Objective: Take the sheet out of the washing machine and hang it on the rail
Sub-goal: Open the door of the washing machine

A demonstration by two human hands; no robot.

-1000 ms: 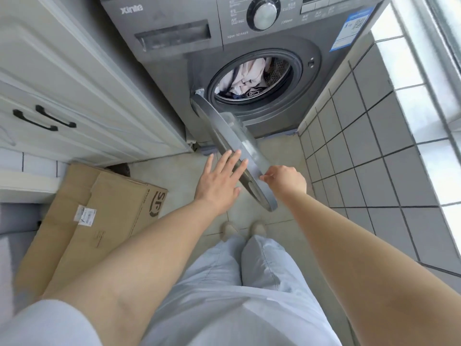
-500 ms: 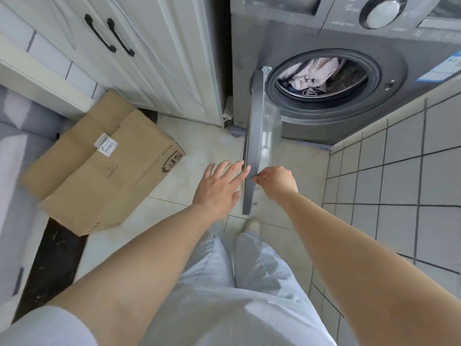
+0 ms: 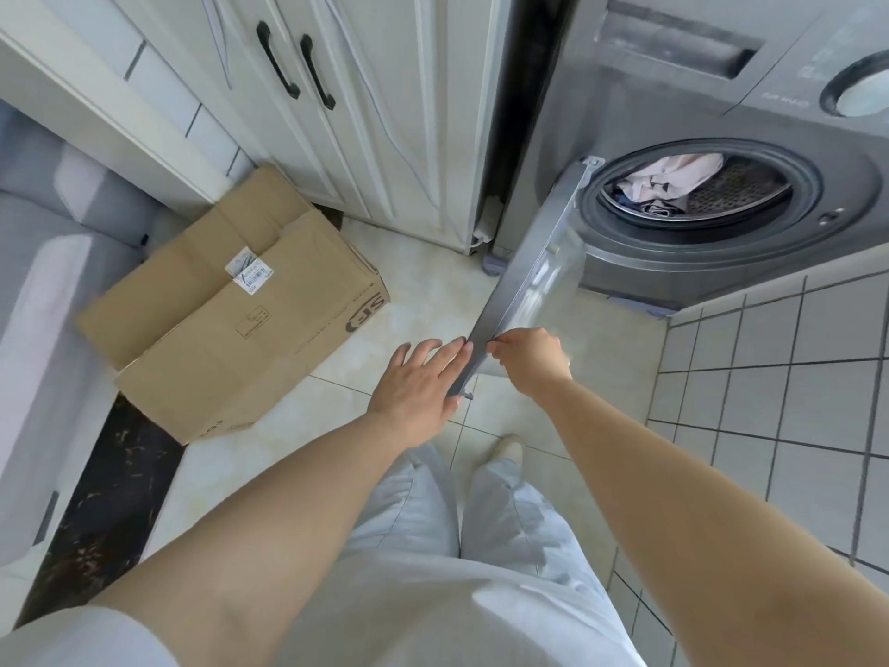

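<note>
Door (image 3: 522, 281): my right hand (image 3: 531, 358) pinches its free edge, left hand (image 3: 418, 382) flat against its outer face. Swing fully wide before reaching. Sheet (image 3: 673, 178): bunched inside washing machine (image 3: 673, 79) drum.

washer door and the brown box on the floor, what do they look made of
Round grey washing machine door: likely plastic or painted metal rim, satin sheen, with a clear, glossy bowl, glass or plastic. Brown box: matt corrugated cardboard, with creased flaps and a shipping label.

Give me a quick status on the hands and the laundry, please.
Left hand flat against door edge, right hand pinching it. Sheet in drum, untouched. Door open; nothing blocking.
</note>
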